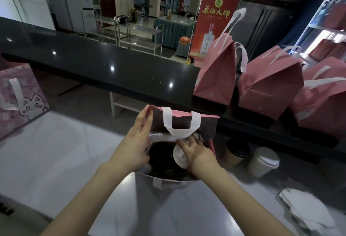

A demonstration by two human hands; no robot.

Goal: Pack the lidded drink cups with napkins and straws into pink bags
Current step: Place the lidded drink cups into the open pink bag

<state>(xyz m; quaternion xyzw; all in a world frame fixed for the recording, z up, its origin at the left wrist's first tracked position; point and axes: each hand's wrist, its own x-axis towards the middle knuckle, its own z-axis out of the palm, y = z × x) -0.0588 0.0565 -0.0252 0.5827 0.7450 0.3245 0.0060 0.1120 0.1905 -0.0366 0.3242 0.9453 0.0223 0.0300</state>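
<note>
Lettering is showing on the red banner (217, 29) — 茶酒大師 — while the left hand (137, 142) is pinching the open pink bag (207, 125) by its rim on the counter (56, 151) and the right hand (195, 154) is gripping a white-lidded cup (178, 156) inside it.

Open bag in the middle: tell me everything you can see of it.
The bag stands upright on the pale counter, mouth wide open. Pink outside, shiny lining, soft white handles, the far one flopped inward. The left hand pinches its far-left rim; the right hand reaches inside, gripping a white-lidded cup beside a black-lidded cup.
</note>
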